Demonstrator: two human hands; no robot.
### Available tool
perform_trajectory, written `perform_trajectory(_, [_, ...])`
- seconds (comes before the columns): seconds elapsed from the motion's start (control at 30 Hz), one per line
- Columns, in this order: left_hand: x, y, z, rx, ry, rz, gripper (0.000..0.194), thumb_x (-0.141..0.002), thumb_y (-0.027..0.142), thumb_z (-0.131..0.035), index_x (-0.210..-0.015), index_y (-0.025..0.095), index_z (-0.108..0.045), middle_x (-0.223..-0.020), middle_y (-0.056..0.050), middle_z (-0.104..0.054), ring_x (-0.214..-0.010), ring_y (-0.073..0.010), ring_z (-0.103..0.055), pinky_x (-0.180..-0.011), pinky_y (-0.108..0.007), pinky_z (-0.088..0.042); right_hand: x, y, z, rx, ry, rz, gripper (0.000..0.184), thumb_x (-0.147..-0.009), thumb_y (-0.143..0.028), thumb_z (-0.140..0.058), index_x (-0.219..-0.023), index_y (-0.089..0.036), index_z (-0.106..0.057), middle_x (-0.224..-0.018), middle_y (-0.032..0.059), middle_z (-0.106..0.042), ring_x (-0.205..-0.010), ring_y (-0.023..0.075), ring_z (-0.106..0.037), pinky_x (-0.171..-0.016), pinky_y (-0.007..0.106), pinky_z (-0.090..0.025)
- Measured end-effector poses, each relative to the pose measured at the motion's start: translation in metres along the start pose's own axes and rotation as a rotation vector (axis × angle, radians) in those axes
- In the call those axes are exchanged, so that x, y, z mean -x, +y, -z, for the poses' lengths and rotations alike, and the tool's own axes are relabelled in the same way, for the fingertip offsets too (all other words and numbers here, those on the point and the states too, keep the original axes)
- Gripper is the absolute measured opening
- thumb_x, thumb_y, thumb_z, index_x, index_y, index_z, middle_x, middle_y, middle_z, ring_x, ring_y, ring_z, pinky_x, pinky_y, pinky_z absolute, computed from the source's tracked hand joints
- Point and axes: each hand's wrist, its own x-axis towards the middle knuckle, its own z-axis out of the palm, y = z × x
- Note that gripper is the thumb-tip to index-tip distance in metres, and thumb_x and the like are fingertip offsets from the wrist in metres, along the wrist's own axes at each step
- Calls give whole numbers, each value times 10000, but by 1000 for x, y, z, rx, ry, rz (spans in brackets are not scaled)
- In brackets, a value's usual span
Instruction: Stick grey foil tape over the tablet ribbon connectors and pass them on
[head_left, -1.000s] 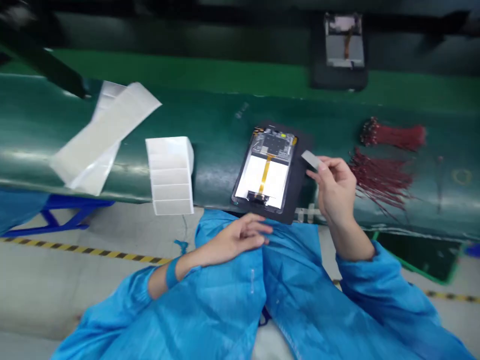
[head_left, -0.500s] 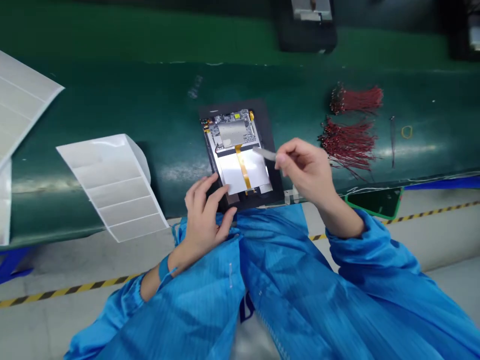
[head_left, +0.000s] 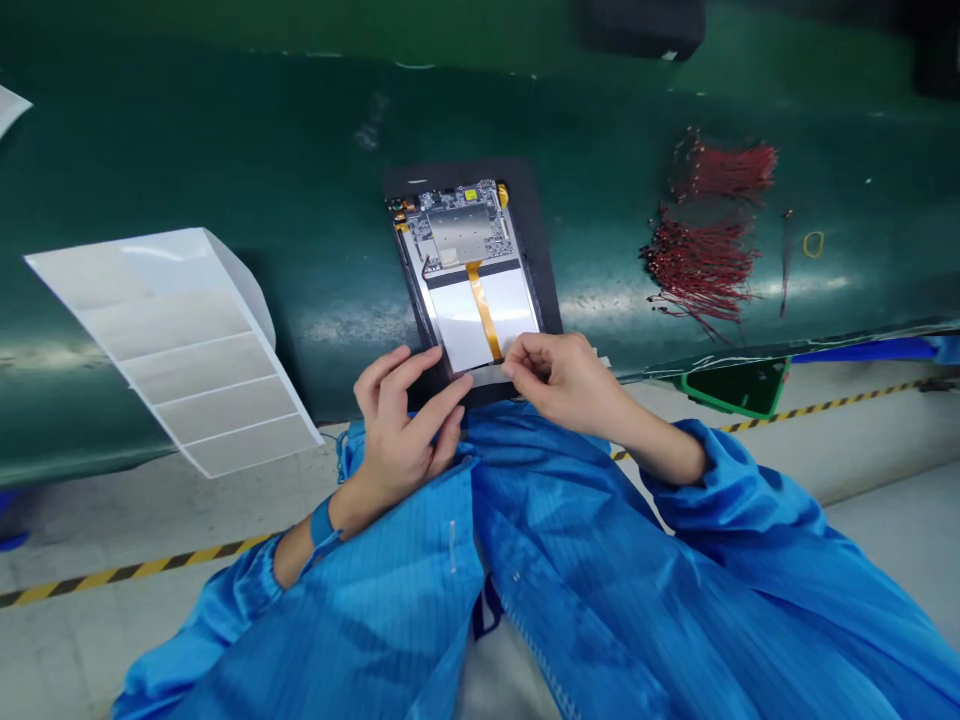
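Observation:
An opened tablet (head_left: 459, 240) lies on a dark pad (head_left: 546, 270) in front of me. It shows a circuit board, a silver battery (head_left: 448, 318) and an orange ribbon cable (head_left: 484, 312) running down the middle. Pinched in my right hand (head_left: 574, 385) is a pale grey strip (head_left: 489, 375), stretched across the tablet's near edge just below the battery. My left hand (head_left: 401, 415) rests at the near left corner with fingers spread. One of its fingertips meets the strip's left end.
Two bundles of red wires (head_left: 701, 265) lie to the right, with a single wire (head_left: 785, 265) and a yellow rubber band (head_left: 814, 244) beyond them. A label sheet (head_left: 217, 375) stands curled on the left, overhanging the green bench's (head_left: 322, 250) front edge. A black block (head_left: 645, 28) sits at the back.
My right hand has brought the strip down and left, from above the battery to the tablet's near edge. A left fingertip has shifted onto the strip's end. The view has moved slightly.

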Motion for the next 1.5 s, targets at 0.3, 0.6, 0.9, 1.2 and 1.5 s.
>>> perform_trajectory(0.3, [-3,-4,-3,-82,-105,-96,614,-881,172,-736,-1465,345,-650,-1613,-121,-489,-1448,-388,-418,-1168,-597,-402,-3,-6,0,129,40,-37,166,-891,-186,-617,-725,-185,-604,-618,-37,-597,-569,88,-506,-625,257,-344])
perform_trajectory(0.6, [-6,-7,-3,-62,-100,-59,670,-874,232,-759,-1515,340,-595,-1627,-134,-474,-1441,-402,-437,-1168,-609,-410,-5,-7,5,130,-5,-34,153,-886,-173,-609,-736,-188,-584,-629,-40,-587,-579,88,-499,-624,257,-336])
perform_trajectory(0.9, [-15,-2,1,-32,5,21,423,-873,302,-766,-1291,301,-701,-1401,-119,-623,-1340,-373,-538,-1105,-578,-480,-4,-2,8,-239,-104,-108,206,-906,-289,-642,-737,-198,-567,-631,-56,-509,-584,82,-439,-542,238,-315])
perform_trajectory(1.2, [-6,-7,-2,-43,13,-65,467,-869,241,-794,-1319,354,-738,-1434,-86,-599,-1334,-347,-483,-1098,-556,-459,-3,-2,1,-161,-37,-98,162,-888,-259,-631,-744,-192,-602,-628,-46,-564,-571,83,-483,-550,246,-351])
perform_trajectory(1.5, [-2,-11,-4,4,-34,-51,489,-882,242,-785,-1343,398,-736,-1489,-76,-598,-1356,-353,-465,-1141,-575,-388,-3,-6,1,-18,-17,-68,160,-890,-227,-598,-734,-195,-587,-624,-42,-579,-574,86,-506,-589,257,-361])
